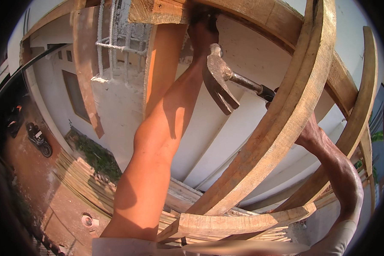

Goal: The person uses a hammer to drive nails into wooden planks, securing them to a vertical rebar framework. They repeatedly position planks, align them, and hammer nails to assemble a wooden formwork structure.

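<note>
A claw hammer point(219, 77) with a worn steel head and a dark grip is raised in front of the pale wall. Its handle runs behind a long wooden beam point(281, 111). There my right hand point(305, 130) is closed round the grip, its fingers mostly hidden by the beam. My left arm stretches up to the joint of the timbers at the top. My left hand point(202, 25) is up against the underside of a crosswise beam point(260, 17), in deep shadow, so its fingers cannot be made out. The hammer head is just below and right of that hand.
White-coated reinforcing bars point(121, 47) stick out of a concrete column point(119, 102) on the left. Another beam point(243, 222) crosses low in front of me. Far below lie long poles point(81, 181) on the ground, near a parked motorcycle point(39, 138). More slanting timbers stand at right.
</note>
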Tool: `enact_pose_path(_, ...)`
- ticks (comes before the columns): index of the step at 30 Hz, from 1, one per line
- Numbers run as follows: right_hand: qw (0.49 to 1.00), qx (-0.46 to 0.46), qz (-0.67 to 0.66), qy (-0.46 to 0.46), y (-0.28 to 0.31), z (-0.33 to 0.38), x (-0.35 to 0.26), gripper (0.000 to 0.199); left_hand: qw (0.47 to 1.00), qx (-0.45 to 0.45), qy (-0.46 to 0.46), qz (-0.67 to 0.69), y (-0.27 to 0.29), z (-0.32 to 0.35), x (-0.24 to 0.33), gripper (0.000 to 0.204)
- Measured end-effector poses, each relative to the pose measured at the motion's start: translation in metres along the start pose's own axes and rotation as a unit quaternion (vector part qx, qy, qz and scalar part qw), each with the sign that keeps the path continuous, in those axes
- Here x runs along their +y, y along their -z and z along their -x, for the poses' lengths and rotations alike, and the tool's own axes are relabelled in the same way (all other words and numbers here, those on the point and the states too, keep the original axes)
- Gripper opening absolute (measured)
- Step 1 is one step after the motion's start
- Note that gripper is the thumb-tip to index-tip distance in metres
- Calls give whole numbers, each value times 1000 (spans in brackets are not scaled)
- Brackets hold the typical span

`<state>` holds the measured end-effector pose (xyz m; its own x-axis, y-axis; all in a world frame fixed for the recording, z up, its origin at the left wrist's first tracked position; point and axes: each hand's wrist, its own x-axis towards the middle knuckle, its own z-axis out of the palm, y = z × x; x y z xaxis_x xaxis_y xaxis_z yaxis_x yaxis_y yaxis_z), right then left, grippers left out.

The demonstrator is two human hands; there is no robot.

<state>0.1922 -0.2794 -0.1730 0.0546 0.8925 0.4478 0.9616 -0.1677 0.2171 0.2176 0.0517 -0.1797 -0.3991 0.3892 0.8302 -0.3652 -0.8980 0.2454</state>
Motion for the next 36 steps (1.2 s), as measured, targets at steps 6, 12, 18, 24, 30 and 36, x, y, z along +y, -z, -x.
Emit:
enact_pose_path(6, 950, 94, -295, -50, -16, -29, 7, 32, 999, 12, -33, 12, 3, 2, 6, 15)
enact_pose_path(12, 988, 147, 40, 36, -22, -60, 13, 39, 997, -23, 32, 65, 8, 17, -8, 13)
enact_pose_path(18, 973, 196, 93, 81, -25, -87, 21, 41, 923, -57, 271, 266, -7, 26, -32, 12)
enact_pose_path(24, 985, 153, 80, 27, -21, -85, 17, 33, 995, -61, 33, 68, -13, 24, -47, 10)
enact_pose_path(30, 960, 226, 117, 114, -15, -86, 22, 33, 990, -84, 81, 77, -10, 24, -45, 22)
enact_pose_path(36, 974, 185, 101, 80, -17, -84, 23, 35, 981, -77, -10, 176, -6, 19, -39, 21)
